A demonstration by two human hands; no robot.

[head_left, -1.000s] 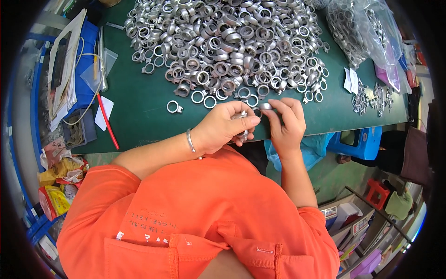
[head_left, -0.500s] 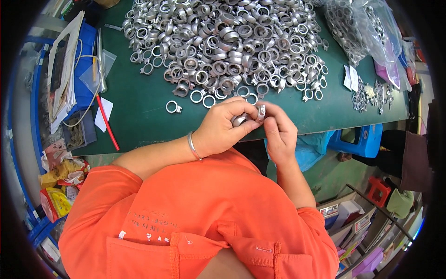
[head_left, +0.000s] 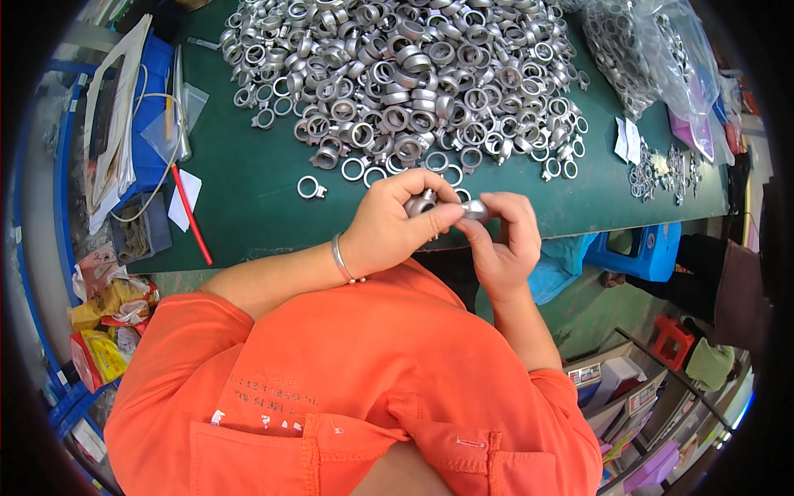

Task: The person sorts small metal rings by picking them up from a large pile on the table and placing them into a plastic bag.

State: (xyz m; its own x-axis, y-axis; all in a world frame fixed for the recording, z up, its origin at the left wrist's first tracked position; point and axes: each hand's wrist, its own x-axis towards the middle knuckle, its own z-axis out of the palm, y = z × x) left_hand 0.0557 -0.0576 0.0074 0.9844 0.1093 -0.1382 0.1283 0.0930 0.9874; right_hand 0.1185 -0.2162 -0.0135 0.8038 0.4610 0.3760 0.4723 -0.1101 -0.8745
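Observation:
My left hand (head_left: 397,219) is curled around grey metal rings (head_left: 420,204), partly hidden by its fingers. Its thumb and forefinger tips reach a further metal ring (head_left: 475,210). That ring is pinched between the thumb and fingers of my right hand (head_left: 508,248), just in front of the table's near edge side of the pile. Beyond both hands spreads a big heap of similar metal rings (head_left: 413,99), many with a small lug. One single ring (head_left: 309,188) lies apart, left of my left hand.
Green table (head_left: 248,223) underneath. At left are a blue bin (head_left: 153,124) with papers, a red stick (head_left: 192,217) and a white cable. Clear bags of rings (head_left: 620,58) and small metal parts (head_left: 662,174) lie at right. A blue stool (head_left: 649,252) stands beyond the right edge.
The ring at my fingertips has turned from edge-on upright to lying sideways. My right hand has shifted slightly right and down, its fingers now pinching the ring.

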